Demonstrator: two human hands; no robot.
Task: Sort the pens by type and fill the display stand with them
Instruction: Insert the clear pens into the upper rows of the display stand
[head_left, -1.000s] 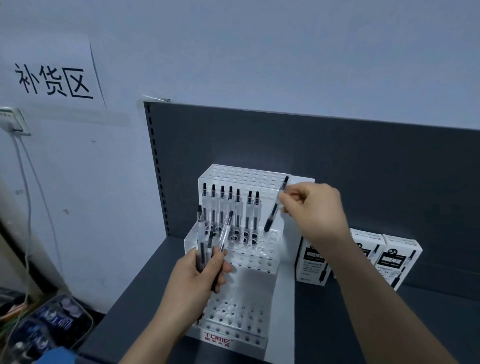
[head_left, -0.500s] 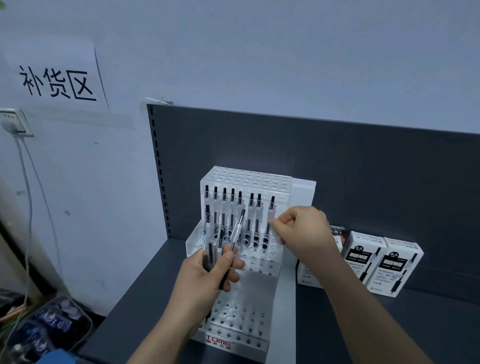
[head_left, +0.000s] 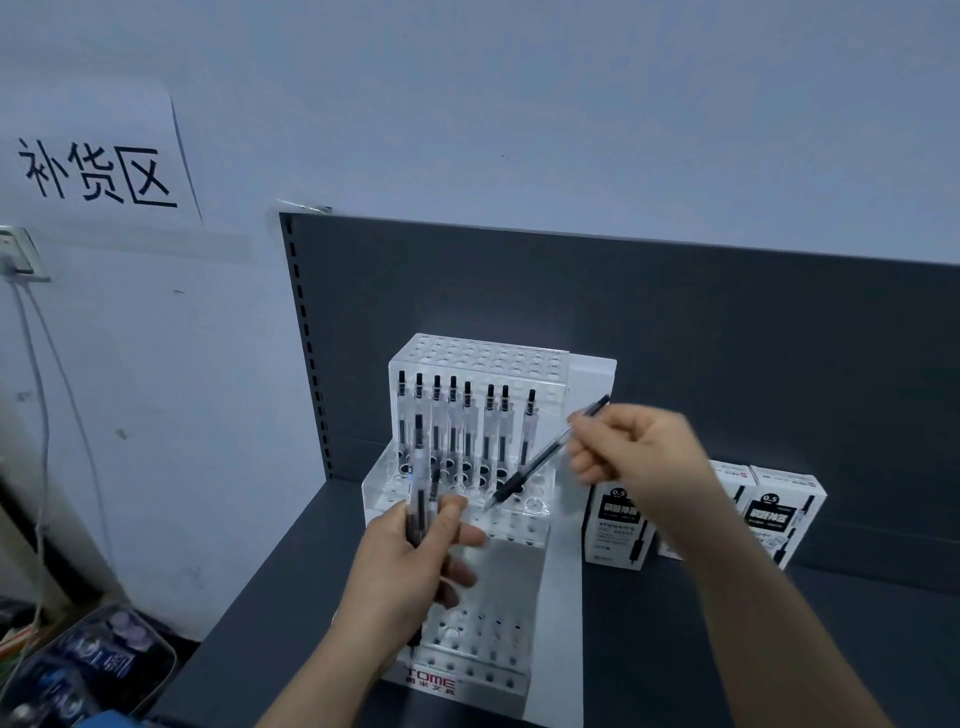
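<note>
a dark grey shelf (head_left: 270, 597) stands against a pale wall (head_left: 519, 130), and on it we see the clear display stand (head_left: 483, 348), its middle tier bearing a row of upright pens (head_left: 467, 415). the left hand (head_left: 405, 561), in front of the stand, grips a bundle of pens (head_left: 420, 488). the right hand (head_left: 639, 452) pinches a single pen (head_left: 540, 457), tilted, tip down over the middle tier's holes beside the row. white pen boxes (head_left: 618, 525) stand to the right.
</note>
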